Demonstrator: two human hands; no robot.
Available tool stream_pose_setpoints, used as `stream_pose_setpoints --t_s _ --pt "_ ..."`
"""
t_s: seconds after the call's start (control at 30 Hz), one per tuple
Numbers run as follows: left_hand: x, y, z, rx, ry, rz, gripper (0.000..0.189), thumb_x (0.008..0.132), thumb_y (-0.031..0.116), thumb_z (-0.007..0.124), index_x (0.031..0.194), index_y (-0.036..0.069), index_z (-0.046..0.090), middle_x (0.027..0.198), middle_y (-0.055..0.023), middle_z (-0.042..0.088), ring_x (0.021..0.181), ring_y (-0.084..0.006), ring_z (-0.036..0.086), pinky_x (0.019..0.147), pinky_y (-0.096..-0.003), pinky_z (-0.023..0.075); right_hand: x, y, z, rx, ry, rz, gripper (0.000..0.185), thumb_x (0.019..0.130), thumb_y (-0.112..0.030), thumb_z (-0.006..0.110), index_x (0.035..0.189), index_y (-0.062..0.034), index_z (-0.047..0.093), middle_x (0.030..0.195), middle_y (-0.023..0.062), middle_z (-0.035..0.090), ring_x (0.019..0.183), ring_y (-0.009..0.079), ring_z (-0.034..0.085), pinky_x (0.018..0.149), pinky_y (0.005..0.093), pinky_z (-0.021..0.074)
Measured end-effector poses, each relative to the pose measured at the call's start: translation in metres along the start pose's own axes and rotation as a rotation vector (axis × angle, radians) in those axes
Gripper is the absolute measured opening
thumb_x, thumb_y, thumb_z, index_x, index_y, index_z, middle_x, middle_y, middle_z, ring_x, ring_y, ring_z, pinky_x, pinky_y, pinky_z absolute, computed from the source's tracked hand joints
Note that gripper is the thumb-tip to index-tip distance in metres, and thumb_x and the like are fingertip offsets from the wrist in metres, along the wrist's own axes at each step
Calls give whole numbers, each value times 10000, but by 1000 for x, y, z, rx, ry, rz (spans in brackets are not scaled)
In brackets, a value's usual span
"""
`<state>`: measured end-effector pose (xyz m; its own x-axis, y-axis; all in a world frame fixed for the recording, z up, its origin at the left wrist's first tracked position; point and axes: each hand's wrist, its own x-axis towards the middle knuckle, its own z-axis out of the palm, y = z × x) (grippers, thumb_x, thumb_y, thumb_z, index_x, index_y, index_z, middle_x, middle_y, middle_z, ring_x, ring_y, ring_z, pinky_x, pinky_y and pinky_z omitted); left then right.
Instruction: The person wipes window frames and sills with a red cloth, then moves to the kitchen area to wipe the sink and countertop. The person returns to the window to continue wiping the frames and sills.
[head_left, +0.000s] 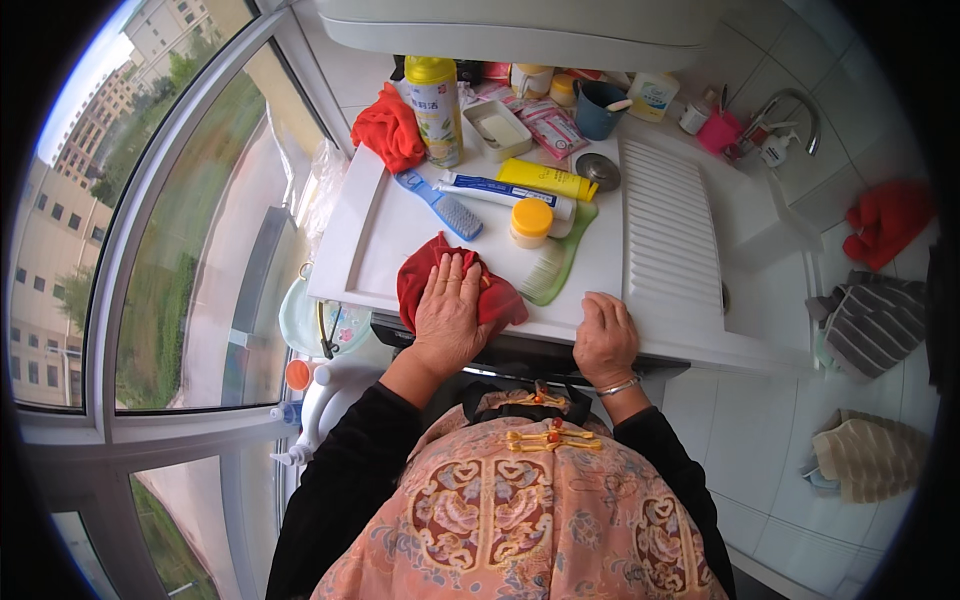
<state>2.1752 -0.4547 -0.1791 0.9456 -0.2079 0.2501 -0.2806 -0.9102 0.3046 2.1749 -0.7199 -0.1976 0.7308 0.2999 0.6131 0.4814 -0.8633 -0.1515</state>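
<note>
My left hand (448, 319) lies palm down, fingers together, on a crumpled dark red cloth (420, 281) at the front edge of the white countertop (480, 289). My right hand (606, 337) rests at the same edge, fingers curled; whether anything is inside it cannot be seen. Between and beyond the hands lie a green comb (570, 259) and a jar with a yellow lid (531, 223). Farther back are a blue-handled brush (442, 206), a white and blue tube (502, 193) and a yellow tube (546, 178).
A spray can (435, 112), an orange-red cloth (390, 131), a soap dish (496, 130) and a blue cup (598, 109) stand or lie at the back. Right are a ribbed washboard surface (671, 225), a sink (772, 285) and a faucet (795, 97). Windows flank the left.
</note>
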Motion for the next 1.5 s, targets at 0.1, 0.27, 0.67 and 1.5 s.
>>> stream_pose_setpoints --t_s 0.1,0.27,0.67,1.5 --pt "6 12 2 -71 -44 63 778 847 388 740 1461 -7 468 1548 -288 430 1492 -427 353 1257 -490 242 1 -1 -1 -5 2 10 280 765 -40 657 1045 -35 650 1124 75 665 1082 283 633 914 406 541" --pt "12 20 5 -83 -69 121 773 863 406 723 1459 -15 469 1541 -284 440 1495 -419 350 1254 -480 252 4 -3 -5 21 -52 48 296 784 -61 657 1080 -43 665 1145 62 659 1107 283 613 941 402 526" --pt "13 23 2 -79 -92 191 757 847 328 728 1458 -29 460 1534 -297 446 1482 -423 376 1248 -475 273 22 -5 -21 119 -352 118 418 961 -252 634 1355 -114 634 1456 80 535 1345 321 456 1139 461 371" --pt "12 25 7 -65 -50 167 687 839 263 704 1450 24 502 1518 -253 493 1450 -404 435 1210 -461 341 38 2 18 178 -153 142 449 936 -299 682 1335 -101 631 1417 94 558 1314 372 473 1122 527 366"
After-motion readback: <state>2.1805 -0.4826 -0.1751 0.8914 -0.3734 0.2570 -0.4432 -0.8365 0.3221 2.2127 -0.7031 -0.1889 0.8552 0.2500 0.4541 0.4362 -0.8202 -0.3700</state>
